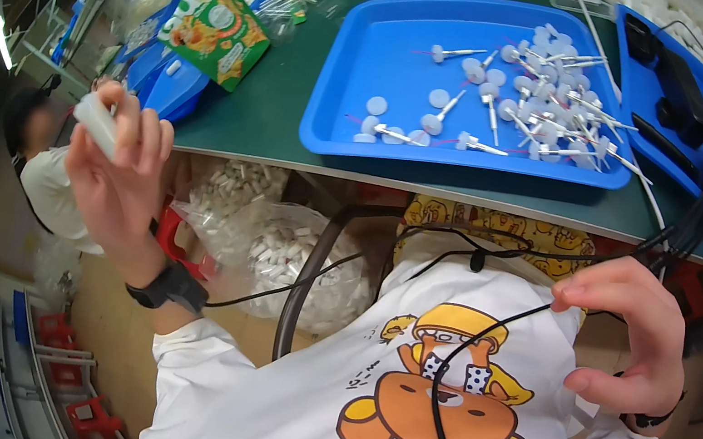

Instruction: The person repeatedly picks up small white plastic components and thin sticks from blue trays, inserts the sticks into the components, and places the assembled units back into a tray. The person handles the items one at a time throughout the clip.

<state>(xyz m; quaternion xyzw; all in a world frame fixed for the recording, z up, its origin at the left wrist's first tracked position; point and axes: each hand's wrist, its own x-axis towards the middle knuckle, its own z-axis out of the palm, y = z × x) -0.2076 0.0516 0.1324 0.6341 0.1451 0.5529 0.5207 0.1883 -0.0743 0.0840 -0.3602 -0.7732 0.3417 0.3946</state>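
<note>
My left hand (121,174) is raised at the left, its fingers closed round a whitish, translucent cylinder-shaped piece (97,124). At the right, in front of my torso, my right hand (635,343) is curved with thumb and fingers apart and nothing between them. A thin black cable (444,390) runs past its fingertips; whether they touch is unclear. Beyond my hands, a blue tray (363,56) rests on the table. Many small white round-capped parts with thin stems (563,101) are heaped at its right side, with a few scattered at the left, some with pinkish wires.
The green table (282,107) carries a green snack bag (219,28) and a second blue tray with black devices (679,97). Bags of small white pieces (299,257) stand beneath its edge. Another person (62,188) is at the left. Black cables hang near my right hand.
</note>
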